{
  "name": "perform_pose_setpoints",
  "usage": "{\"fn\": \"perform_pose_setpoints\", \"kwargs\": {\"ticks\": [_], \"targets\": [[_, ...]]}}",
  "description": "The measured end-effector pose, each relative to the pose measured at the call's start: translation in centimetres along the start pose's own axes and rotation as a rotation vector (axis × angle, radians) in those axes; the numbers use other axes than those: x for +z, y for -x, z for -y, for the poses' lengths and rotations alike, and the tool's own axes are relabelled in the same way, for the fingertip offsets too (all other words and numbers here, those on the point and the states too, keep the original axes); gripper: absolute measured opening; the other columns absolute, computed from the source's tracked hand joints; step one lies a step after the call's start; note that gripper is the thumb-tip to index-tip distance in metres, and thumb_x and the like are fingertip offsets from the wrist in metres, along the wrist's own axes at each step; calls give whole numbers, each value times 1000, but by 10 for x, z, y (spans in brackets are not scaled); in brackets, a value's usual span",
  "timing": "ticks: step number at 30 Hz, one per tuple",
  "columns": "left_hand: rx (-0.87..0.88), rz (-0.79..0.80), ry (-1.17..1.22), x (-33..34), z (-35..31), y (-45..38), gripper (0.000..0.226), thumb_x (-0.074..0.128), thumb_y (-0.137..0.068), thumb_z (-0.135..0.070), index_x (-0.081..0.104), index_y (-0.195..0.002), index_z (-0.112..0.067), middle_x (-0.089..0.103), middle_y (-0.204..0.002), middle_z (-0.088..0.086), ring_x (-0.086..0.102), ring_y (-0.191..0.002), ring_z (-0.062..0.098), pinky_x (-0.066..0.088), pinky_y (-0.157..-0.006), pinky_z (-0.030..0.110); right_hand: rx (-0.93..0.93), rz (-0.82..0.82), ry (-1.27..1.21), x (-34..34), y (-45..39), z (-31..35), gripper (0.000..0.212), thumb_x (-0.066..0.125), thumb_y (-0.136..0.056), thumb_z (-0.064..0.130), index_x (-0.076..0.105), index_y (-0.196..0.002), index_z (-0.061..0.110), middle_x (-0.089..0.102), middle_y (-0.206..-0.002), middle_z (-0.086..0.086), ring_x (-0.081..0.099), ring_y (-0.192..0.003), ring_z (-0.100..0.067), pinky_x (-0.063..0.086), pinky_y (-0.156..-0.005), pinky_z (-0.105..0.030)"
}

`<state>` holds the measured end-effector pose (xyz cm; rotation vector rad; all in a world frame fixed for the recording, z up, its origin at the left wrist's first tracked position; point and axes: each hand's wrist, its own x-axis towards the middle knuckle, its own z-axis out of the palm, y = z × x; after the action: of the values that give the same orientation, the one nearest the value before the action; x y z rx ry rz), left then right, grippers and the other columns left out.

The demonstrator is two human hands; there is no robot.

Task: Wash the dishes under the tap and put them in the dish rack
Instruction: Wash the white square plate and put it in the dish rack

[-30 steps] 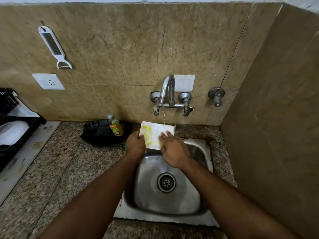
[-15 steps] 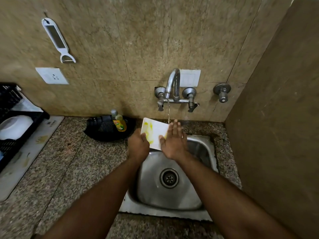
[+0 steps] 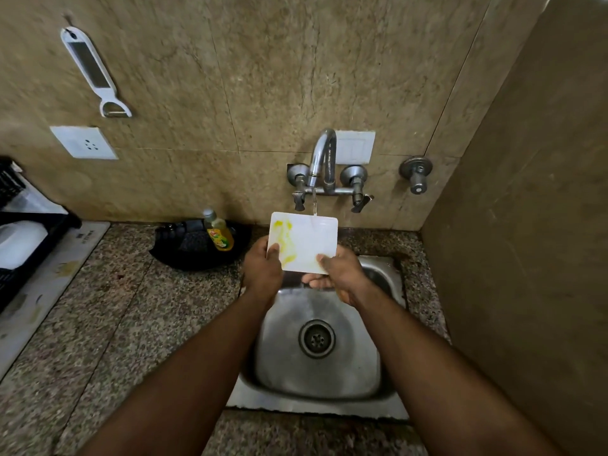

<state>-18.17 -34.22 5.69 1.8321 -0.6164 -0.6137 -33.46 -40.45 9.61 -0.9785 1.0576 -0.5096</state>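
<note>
Head view: left hand (image 3: 263, 269) and right hand (image 3: 339, 274) pinch the plate's (image 3: 307, 245) lower corners; above both grips, tap (image 3: 320, 159) water strikes its top edge

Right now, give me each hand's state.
Left hand: holding the white plate by its left edge.
Right hand: holding the plate's lower right corner.

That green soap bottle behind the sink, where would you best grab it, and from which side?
Probably around the soap bottle's body just below the cap, coming from the front or above. It leans in a black pan against the wall, so the back is blocked. Both hands are busy holding the white plate.
</note>
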Motion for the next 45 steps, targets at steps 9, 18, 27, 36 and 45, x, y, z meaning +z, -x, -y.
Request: {"fn": "perform_pose_setpoints", "kwargs": {"ticks": [9, 18, 27, 36, 45], "targets": [[-263, 123, 289, 28, -12, 15, 47, 90, -70, 2, 67, -111, -5, 77, -93, 9, 73, -64, 18, 58, -51, 31, -57, -191, 89, -12, 2, -11, 35, 41, -97, -8, 59, -125, 4, 74, -89, -19, 63, -47, -18, 52, -44, -29], [-356, 269, 334, 69, -17, 24, 32, 39, -99, 9, 63, -119, 1, 72, -92, 16, 67, -68, 30, 61, -71, 45, -96, -471, 72, -31, 2, -21, 27, 38, -94, -4, 61, -108, -2, 69, -58, -16, 59, -41, -26, 50, -44, -33], [-321, 25, -131, 84, -24, -11, 73, 62, -75, -82, 75, -86, -11, 76, -82, 8, 73, -73, 29, 63, -66, 40, -188, -271, 165, -36, 17, -24, 24, 37, -96, -3, 55, -111, -1, 65, -65, -27, 58, -46, -31, 47, -42, -32], [-183, 99, -76, 75, -24, -45, 38, 71, -94, -37, 73, -77, -3, 64, -65, 5, 57, -62, 21, 44, -66, 30, -75, -246, 138, -38, 8, -14, 16, 44, -106, 7, 58, -111, 2, 62, -59, -20, 52, -39, -24, 40, -38, -28], [-265, 12, 20, 67, -30, -32, 38, 72, -91, -46, 76, -102, -9, 78, -102, 9, 73, -88, 27, 62, -82, 41, -93, -316, 214, -27, -8, -16, 13, 50, -106, 24, 59, -108, 14, 64, -64, -18, 46, -35, -20, 34, -36, -22]]}}
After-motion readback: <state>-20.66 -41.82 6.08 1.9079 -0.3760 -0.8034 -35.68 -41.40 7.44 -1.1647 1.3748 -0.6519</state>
